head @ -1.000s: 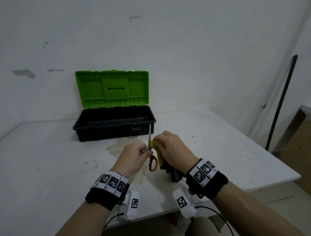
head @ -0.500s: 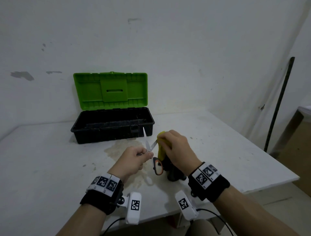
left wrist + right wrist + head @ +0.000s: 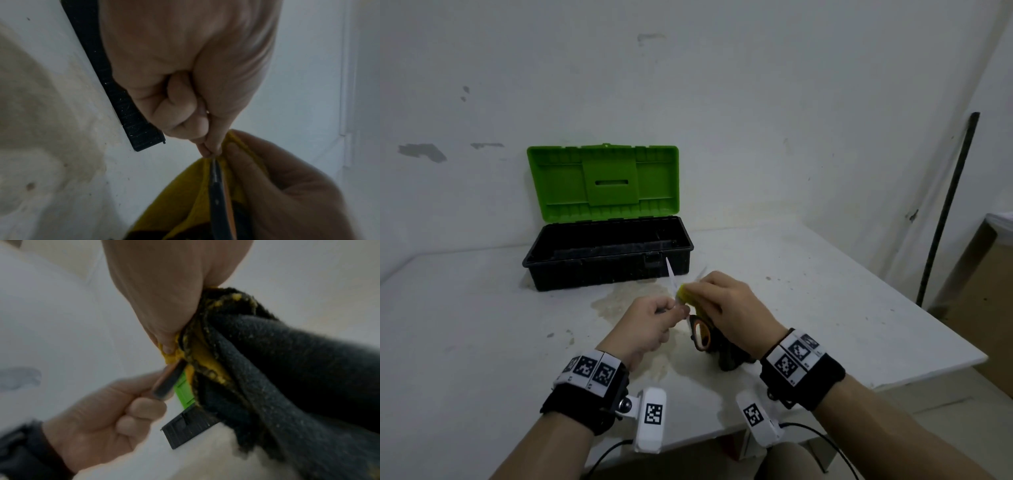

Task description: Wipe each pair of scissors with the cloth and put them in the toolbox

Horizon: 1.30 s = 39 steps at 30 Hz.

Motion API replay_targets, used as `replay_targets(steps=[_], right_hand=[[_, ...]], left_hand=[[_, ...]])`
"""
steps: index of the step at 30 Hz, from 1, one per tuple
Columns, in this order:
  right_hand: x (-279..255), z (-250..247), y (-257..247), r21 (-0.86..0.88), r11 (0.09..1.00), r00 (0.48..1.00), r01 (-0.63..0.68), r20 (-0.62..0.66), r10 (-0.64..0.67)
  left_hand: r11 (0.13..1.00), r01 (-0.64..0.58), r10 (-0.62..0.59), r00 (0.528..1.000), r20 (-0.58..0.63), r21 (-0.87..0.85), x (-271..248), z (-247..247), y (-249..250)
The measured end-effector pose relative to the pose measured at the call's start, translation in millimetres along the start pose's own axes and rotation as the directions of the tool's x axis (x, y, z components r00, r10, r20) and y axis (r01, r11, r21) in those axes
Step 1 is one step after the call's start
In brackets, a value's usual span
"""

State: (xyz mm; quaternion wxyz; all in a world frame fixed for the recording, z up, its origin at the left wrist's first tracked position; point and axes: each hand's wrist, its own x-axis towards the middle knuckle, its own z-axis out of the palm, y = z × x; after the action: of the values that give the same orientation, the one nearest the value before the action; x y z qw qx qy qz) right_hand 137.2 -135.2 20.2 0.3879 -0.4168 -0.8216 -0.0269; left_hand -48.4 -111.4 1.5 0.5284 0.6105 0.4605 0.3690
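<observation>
One pair of scissors (image 3: 700, 337) with orange handles is held above the table, blades spread and pointing up toward the toolbox. My left hand (image 3: 677, 310) pinches it near the pivot, seen close in the left wrist view, where the scissors (image 3: 216, 194) run down from my left hand (image 3: 207, 151). My right hand (image 3: 698, 291) grips a yellow and dark cloth (image 3: 683, 293) folded round one blade. In the right wrist view the cloth (image 3: 287, 361) hangs from my right hand (image 3: 170, 347) against the scissors (image 3: 168, 381). The black toolbox (image 3: 606, 272) stands open behind, its green lid (image 3: 602, 185) upright.
The white table (image 3: 465, 325) has a brownish stain (image 3: 626, 298) in front of the toolbox. A dark rod (image 3: 948, 205) leans on the wall at the right, beside a cardboard box (image 3: 983, 301). The table's right edge is near my right arm.
The scissors went from closed and upright to blades spread apart. My right hand slid the cloth down one blade toward the pivot. Both hands rose slightly toward the toolbox.
</observation>
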Motion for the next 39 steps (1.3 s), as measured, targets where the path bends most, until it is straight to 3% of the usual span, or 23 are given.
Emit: replay_targets(steps=[6,10,12,17,20,22,26,31,39], right_hand=[[3,5,15,-0.072,0.996,0.999,-0.043,-0.010,0.042],[13,-6,21,-0.091,0.970,0.966,-0.224,-0.155,0.208],[14,-9,18,-0.067,0.977,0.960,-0.204,-0.208,0.186],[4,7,2,-0.055,0.997,0.999,0.045,0.010,-0.044],[5,8,12,-0.058,0.998,0.999,-0.027,-0.029,0.025],[9,4,20,-0.052,0.988,0.986,-0.146,-0.088,0.141],[17,-7,32,-0.060,0.946,0.940,-0.320,-0.146,0.309],[18,-12,26,-0.020,0.962,0.946,-0.274,-0.186,0.266],[13,-4,18,0.016,0.976,0.972,-0.216,-0.096,0.216]], left_hand=[[0.999,-0.030,0.030,1.000,-0.010,0.014,0,-1,0],[0.999,-0.037,0.038,0.999,-0.021,0.021,1,-4,1],[0.999,-0.028,0.029,0.999,-0.028,0.032,1,-3,2],[0.999,-0.028,0.028,1.000,-0.011,0.022,2,1,4],[0.996,-0.060,0.061,0.998,-0.019,0.059,1,1,2],[0.995,-0.067,0.069,0.997,-0.025,0.072,0,-1,1],[0.994,-0.005,0.008,1.000,-0.024,0.113,-1,-3,-4],[0.992,0.068,-0.060,0.995,-0.073,0.108,2,-5,-2],[1.000,0.004,-0.004,0.991,-0.134,-0.004,3,-7,-3]])
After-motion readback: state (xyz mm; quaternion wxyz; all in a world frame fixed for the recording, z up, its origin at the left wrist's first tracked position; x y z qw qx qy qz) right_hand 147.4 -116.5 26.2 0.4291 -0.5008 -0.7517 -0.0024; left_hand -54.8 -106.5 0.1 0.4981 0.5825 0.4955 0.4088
